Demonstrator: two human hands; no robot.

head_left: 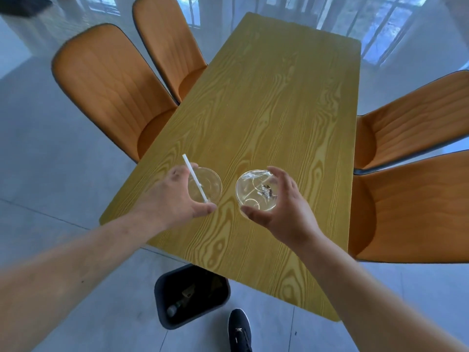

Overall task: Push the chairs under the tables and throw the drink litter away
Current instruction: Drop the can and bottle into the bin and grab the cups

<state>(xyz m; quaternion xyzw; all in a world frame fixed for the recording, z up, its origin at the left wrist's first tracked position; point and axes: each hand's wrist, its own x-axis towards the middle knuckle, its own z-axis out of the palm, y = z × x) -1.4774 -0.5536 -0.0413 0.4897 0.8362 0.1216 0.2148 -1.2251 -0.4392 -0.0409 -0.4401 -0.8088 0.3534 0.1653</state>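
Two clear plastic cups stand on the yellow wood-grain table (266,102). My left hand (172,196) wraps around the left cup (209,185), which has a lid and a white straw (194,177) sticking up. My right hand (281,201) curls around the right cup (253,193), which is open-topped with a bit of dark residue inside. Fingers and thumb touch each cup's rim. Whether the cups rest on the table or are lifted I cannot tell. A black bin (190,295) sits on the floor under the table's near edge, with some litter inside.
Orange chairs flank the table: two on the left (109,82) (165,39) and two on the right (416,125) (416,209), seats tucked against the table edges. My dark shoe (239,329) stands beside the bin on the grey tiled floor.
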